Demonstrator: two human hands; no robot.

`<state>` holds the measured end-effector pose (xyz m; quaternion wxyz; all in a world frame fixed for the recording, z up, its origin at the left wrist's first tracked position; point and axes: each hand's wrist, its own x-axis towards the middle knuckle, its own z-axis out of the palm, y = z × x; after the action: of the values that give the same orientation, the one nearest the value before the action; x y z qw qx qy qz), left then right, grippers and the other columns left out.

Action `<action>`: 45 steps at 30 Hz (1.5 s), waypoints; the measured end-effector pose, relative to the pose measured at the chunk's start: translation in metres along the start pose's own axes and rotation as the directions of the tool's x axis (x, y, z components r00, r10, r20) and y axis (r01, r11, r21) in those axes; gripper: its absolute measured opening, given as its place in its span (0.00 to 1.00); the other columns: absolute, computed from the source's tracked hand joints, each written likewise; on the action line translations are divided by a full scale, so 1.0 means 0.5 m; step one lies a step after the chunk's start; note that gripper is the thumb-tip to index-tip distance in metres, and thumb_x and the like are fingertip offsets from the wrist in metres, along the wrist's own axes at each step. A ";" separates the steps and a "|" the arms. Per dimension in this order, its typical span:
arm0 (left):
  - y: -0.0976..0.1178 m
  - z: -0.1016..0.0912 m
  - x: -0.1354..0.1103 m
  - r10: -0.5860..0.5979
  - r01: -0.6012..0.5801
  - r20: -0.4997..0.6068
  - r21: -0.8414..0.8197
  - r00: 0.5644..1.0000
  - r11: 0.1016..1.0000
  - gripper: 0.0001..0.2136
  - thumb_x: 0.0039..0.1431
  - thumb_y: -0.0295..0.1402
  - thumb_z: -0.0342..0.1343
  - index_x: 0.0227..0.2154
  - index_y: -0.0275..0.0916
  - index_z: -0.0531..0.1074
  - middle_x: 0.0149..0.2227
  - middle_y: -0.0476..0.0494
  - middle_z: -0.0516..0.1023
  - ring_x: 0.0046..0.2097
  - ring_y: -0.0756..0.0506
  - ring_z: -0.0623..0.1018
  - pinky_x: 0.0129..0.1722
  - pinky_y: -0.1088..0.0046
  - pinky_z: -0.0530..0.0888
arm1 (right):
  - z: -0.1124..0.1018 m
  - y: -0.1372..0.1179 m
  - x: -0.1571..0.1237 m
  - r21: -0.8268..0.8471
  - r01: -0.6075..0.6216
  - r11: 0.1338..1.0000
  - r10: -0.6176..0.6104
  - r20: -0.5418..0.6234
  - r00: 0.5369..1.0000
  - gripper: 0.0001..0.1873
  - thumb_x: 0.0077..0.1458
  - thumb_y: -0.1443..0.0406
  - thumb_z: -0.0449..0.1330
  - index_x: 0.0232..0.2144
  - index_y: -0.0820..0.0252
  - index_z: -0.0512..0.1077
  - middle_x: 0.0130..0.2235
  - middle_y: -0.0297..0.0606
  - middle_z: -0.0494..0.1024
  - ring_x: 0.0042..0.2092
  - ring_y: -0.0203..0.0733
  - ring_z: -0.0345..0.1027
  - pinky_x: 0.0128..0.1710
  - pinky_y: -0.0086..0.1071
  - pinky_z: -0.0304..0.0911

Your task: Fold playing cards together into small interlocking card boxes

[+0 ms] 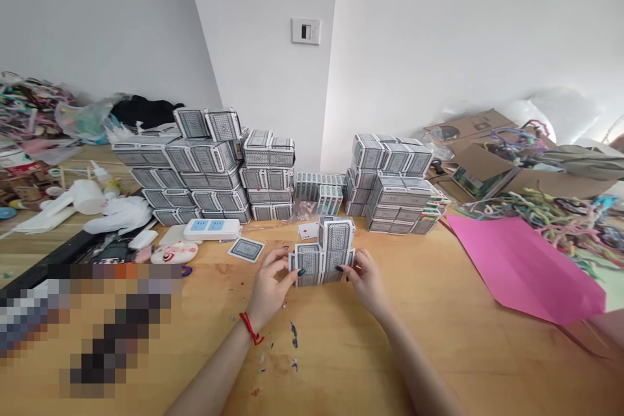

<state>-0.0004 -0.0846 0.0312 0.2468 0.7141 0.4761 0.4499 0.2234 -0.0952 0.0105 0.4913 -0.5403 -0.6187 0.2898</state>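
A small cluster of patterned card boxes (324,253) stands on the wooden table (429,338) in front of me, one box taller than the others. My left hand (270,289) presses on the cluster's left side, fingers curled around a box. My right hand (365,281) grips the right side in the same way. A red string is tied round my left wrist. A loose card (246,249) lies face down to the left, and a face-up red-pip card (307,230) lies just behind the cluster.
Tall stacks of the same boxes stand at the back left (205,169) and back right (392,185). A white power strip (212,229) lies left. A pink paper sheet (521,266), a cardboard box (492,162) and coloured cords (550,208) fill the right.
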 end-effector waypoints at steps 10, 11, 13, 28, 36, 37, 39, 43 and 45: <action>0.001 -0.003 0.002 -0.022 0.023 0.038 -0.031 0.999 0.999 0.06 0.50 0.33 0.53 0.22 0.38 0.71 0.40 0.42 0.70 0.46 0.44 0.68 0.48 0.65 0.65 | -0.007 -0.017 0.002 -0.020 0.009 1.000 -0.008 0.006 1.000 0.12 0.49 0.56 0.55 0.23 0.58 0.64 0.32 0.37 0.63 0.31 0.39 0.59 0.24 0.30 0.61; 0.000 -0.002 0.001 -0.023 0.025 0.045 -0.044 0.999 0.999 0.06 0.50 0.33 0.53 0.22 0.38 0.71 0.41 0.42 0.70 0.47 0.44 0.68 0.48 0.65 0.64 | -0.008 -0.018 0.002 0.002 -0.002 1.000 0.002 0.007 1.000 0.13 0.48 0.56 0.56 0.22 0.58 0.64 0.32 0.38 0.63 0.31 0.38 0.59 0.24 0.30 0.61; -0.001 -0.001 0.000 -0.030 0.034 0.056 -0.083 0.998 0.996 0.06 0.50 0.33 0.53 0.23 0.38 0.72 0.41 0.42 0.69 0.47 0.44 0.68 0.48 0.66 0.64 | -0.010 -0.020 0.002 0.061 -0.024 0.998 0.024 0.006 1.000 0.14 0.46 0.55 0.58 0.20 0.59 0.64 0.32 0.38 0.65 0.30 0.38 0.60 0.23 0.29 0.60; 0.002 -0.006 0.000 -0.031 0.047 0.119 -0.133 0.992 0.990 0.10 0.51 0.35 0.52 0.19 0.37 0.69 0.43 0.41 0.68 0.49 0.45 0.67 0.49 0.69 0.63 | -0.010 -0.019 0.000 0.293 -0.119 0.949 0.091 0.109 0.990 0.17 0.46 0.53 0.57 0.22 0.58 0.59 0.22 0.29 0.61 0.24 0.33 0.55 0.23 0.27 0.55; 0.008 -0.007 -0.001 -0.040 0.050 0.126 -0.074 0.991 0.996 0.08 0.52 0.35 0.51 0.24 0.38 0.71 0.45 0.41 0.67 0.49 0.43 0.66 0.49 0.65 0.64 | -0.004 -0.006 0.000 0.189 -0.087 0.978 0.071 0.091 0.993 0.13 0.48 0.55 0.56 0.26 0.60 0.63 0.23 0.31 0.62 0.25 0.33 0.55 0.24 0.27 0.56; 0.008 -0.007 -0.001 -0.040 0.048 0.115 -0.070 0.993 0.996 0.08 0.53 0.35 0.50 0.26 0.39 0.72 0.45 0.41 0.67 0.50 0.43 0.66 0.50 0.65 0.63 | -0.003 -0.007 0.000 0.196 -0.091 0.976 0.074 0.091 0.993 0.13 0.49 0.56 0.55 0.27 0.60 0.64 0.24 0.32 0.64 0.25 0.33 0.56 0.24 0.27 0.57; 0.010 -0.007 -0.002 -0.029 0.037 0.106 -0.069 0.994 0.997 0.08 0.52 0.35 0.50 0.26 0.39 0.72 0.46 0.41 0.66 0.50 0.43 0.66 0.50 0.64 0.63 | -0.001 -0.009 0.000 0.235 -0.098 0.967 0.077 0.095 0.992 0.14 0.49 0.56 0.55 0.33 0.60 0.65 0.28 0.35 0.67 0.27 0.35 0.59 0.25 0.27 0.58; 0.014 -0.010 -0.001 0.007 0.000 0.112 -0.062 0.994 0.998 0.06 0.49 0.34 0.54 0.22 0.39 0.71 0.48 0.41 0.64 0.51 0.42 0.65 0.53 0.62 0.61 | 0.000 -0.009 0.001 0.301 -0.107 0.948 0.087 0.081 0.993 0.26 0.47 0.58 0.57 0.48 0.57 0.59 0.33 0.37 0.70 0.32 0.38 0.63 0.29 0.30 0.62; 0.015 -0.012 0.000 0.005 0.002 0.121 -0.059 0.993 0.998 0.05 0.48 0.34 0.55 0.22 0.39 0.71 0.50 0.41 0.62 0.53 0.41 0.63 0.54 0.61 0.59 | 0.000 -0.005 0.002 0.282 -0.105 0.954 0.089 0.069 0.994 0.29 0.47 0.58 0.58 0.51 0.57 0.57 0.33 0.36 0.70 0.32 0.37 0.63 0.30 0.30 0.63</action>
<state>-0.0023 -0.0883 0.0401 0.2959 0.7327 0.4461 0.4201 0.2223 -0.0950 0.0131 0.5315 -0.4853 -0.5568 0.4146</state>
